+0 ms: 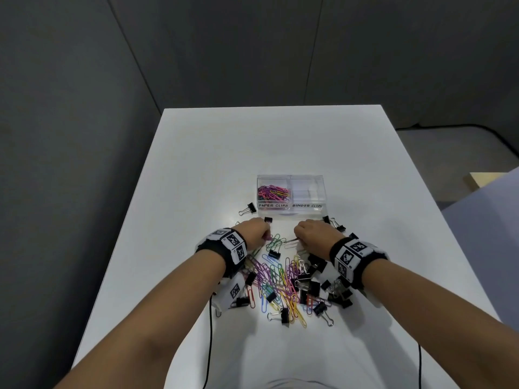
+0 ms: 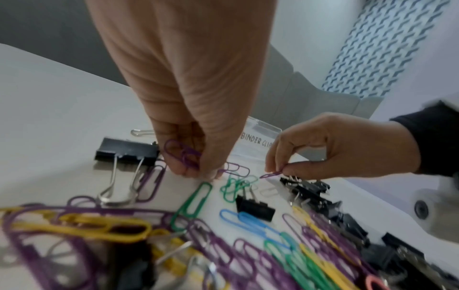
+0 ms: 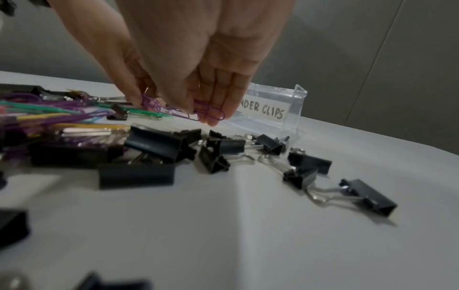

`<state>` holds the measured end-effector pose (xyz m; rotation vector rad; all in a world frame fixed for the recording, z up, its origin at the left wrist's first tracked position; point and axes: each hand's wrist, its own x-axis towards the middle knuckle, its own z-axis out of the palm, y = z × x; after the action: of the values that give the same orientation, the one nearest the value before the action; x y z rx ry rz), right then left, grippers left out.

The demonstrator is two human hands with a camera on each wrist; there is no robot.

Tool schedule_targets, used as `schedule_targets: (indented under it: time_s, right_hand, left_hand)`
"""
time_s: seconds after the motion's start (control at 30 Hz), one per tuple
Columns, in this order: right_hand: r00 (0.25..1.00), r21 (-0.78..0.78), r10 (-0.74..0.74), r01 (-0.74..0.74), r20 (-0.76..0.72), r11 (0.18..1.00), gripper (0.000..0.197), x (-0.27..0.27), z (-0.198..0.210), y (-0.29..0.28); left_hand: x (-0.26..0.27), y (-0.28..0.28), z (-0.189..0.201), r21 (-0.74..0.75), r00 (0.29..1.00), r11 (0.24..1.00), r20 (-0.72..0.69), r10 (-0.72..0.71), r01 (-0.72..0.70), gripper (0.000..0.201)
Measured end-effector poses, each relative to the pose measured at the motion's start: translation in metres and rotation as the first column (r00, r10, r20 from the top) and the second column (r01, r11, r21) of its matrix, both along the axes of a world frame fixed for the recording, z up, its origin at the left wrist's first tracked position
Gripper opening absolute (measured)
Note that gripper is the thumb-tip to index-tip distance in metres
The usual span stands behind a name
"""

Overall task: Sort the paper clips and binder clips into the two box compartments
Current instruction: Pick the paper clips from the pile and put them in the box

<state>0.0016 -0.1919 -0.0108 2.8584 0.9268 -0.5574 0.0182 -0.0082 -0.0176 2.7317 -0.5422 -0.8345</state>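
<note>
- The left hand point(image 1: 254, 232) is low over the white desk point(image 1: 196, 169), fingers curled downward. It holds a small bunch of purple paper clips point(image 2: 182, 155) between thumb and fingers, and the fingertips touch the desk surface.
- The right hand point(image 1: 314, 234) is just beside the left one, toward the right edge of the desk. It pinches one purple paper clip point(image 2: 270, 174) between thumb and forefinger — in the right wrist view more purple clips lie against its fingers.
- The clear box point(image 1: 291, 195) stands past both hands, about in the middle of the desk. Its left compartment, labelled PAPER CLIPS, holds a heap of coloured paper clips point(image 1: 273, 193). The right compartment, labelled BINDER CLIPS, shows nothing inside.
- The mixed pile point(image 1: 283, 282) of coloured paper clips and black binder clips lies between the two wrists, toward the near edge of the desk.
- Single black binder clips lie apart from the pile: one point(image 1: 248, 209) just beside the front left corner of the box, and a few point(image 1: 334, 223) near its front right corner.
- A pair of green paper clips point(image 1: 276, 240) lies between the two hands, with one binder clip point(image 1: 273, 253) just nearer.
</note>
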Motion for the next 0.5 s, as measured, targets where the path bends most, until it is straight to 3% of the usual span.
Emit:
schedule_targets:
  time_s: [0.13, 0.2, 0.3, 0.4, 0.5]
  right_hand:
    - [0.977, 0.077, -0.177, 0.187, -0.118, 0.979, 0.008, 0.001, 0.004, -0.008]
    - [0.951, 0.107, -0.251, 0.273, -0.178, 0.956, 0.027, 0.0, 0.006, -0.008]
    - [0.953, 0.113, -0.245, 0.268, -0.177, 0.957, 0.043, -0.001, 0.001, -0.009]
    - [0.945, 0.075, -0.268, 0.285, -0.187, 0.955, 0.03, 0.001, -0.005, -0.006]
    - [0.946, 0.066, -0.246, 0.265, -0.209, 0.962, 0.028, 0.001, -0.004, -0.002]
  left_hand:
    - [0.004, 0.001, 0.006, -0.034, 0.999, 0.999, -0.015, 0.039, -0.04, 0.03]
    - [0.004, 0.0, 0.008, -0.064, 0.997, 0.995, -0.03, 0.071, -0.072, 0.034]
    - [0.001, -0.001, 0.009, -0.095, 0.993, 0.989, -0.038, 0.112, -0.115, 0.02]
    - [-0.003, 0.0, 0.012, -0.023, 0.995, 0.995, -0.028, 0.098, -0.098, 0.016]
    - [-0.007, 0.003, 0.016, 0.14, 1.0, 0.99, 0.021, 0.002, -0.005, 0.034]
